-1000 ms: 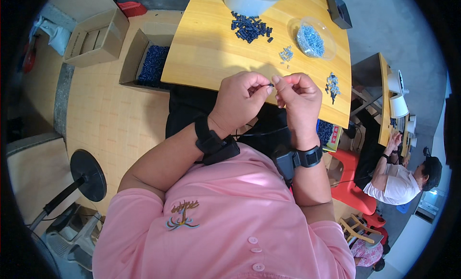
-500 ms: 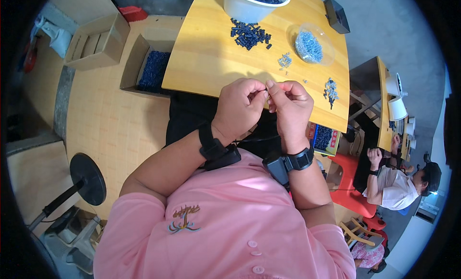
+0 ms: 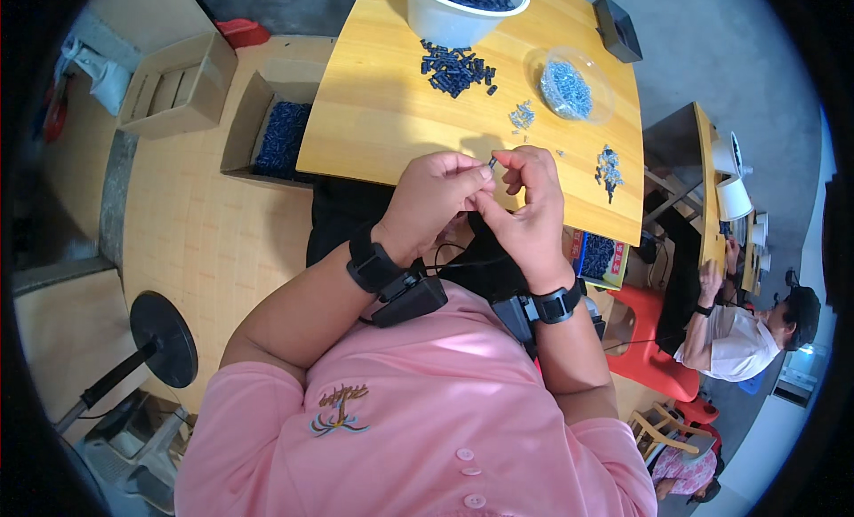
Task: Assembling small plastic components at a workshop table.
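Note:
My left hand [image 3: 427,201] is closed in a pinch above the near edge of the wooden table [image 3: 382,117]. A small dark cylindrical piece [image 3: 493,161] sticks up from its fingertips. With curled fingers, my right hand [image 3: 532,219] meets it from the other side. Its index fingertip touches the upper end of the piece, and its thumb lies lower, by the left fingertips. Fingers hide most of the piece. Beyond my hands are a heap of black cylindrical pieces [image 3: 455,70] and a few small silvery parts [image 3: 521,117].
A white tub [image 3: 454,24] of dark pieces stands at the back, beside a clear bowl [image 3: 566,88] of silvery parts. More parts [image 3: 608,168] lie at right, below a black tray [image 3: 617,28]. Cardboard box [image 3: 238,135] left, red stool [image 3: 645,361] right. Another person [image 3: 734,339] sits farther right.
My right thumb has slid down and away from its index finger, and the right hand has opened out somewhat. The small dark piece now shows between the fingertips.

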Demonstrator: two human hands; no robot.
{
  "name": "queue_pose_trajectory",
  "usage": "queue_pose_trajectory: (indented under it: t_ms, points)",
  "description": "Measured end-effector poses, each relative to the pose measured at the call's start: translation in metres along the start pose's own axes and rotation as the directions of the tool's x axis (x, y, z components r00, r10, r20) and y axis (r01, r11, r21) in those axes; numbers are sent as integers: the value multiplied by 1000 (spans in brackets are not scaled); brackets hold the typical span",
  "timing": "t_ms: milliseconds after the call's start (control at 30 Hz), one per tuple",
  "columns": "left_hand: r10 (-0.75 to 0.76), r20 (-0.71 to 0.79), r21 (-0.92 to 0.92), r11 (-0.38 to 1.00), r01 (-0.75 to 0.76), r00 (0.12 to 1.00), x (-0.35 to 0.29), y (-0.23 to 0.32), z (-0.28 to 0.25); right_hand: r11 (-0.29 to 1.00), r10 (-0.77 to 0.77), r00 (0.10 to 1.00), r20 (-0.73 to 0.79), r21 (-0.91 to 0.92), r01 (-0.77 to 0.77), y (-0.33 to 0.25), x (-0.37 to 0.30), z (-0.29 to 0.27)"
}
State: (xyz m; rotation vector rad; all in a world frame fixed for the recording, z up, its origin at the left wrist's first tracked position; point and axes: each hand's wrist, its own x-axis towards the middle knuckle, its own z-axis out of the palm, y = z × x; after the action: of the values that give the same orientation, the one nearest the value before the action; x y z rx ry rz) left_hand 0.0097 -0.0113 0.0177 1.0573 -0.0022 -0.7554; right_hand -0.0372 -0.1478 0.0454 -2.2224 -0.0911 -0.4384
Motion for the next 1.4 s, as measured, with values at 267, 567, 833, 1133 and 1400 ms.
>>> queue_pose_trajectory:
  t_ms: [267, 567, 833, 1133, 1400]
  points:
    - [-99, 62, 6, 995, 99, 993, -1, -4, -4, 995, -17, 1000, 7, -102, 18, 4, -7, 1]
    - [-45, 22, 53, 998, 43, 999, -9, -20, -6, 995, -81, 995, 66, -46, 84, 6, -16, 5]
    - [-201, -103, -113, 975, 189, 974, -10, -50, -14, 993, -12, 990, 142, -112, 28, 18, -26, 15]
    - [-259, -120, -168, 957, 237, 959, -8, -69, -20, 981, 36, 978, 204, -195, 4, 19, -24, 19]
    - [-256, -162, -209, 953, 220, 953, -8, -71, -11, 980, 20, 974, 224, -196, 25, 21, -20, 18]
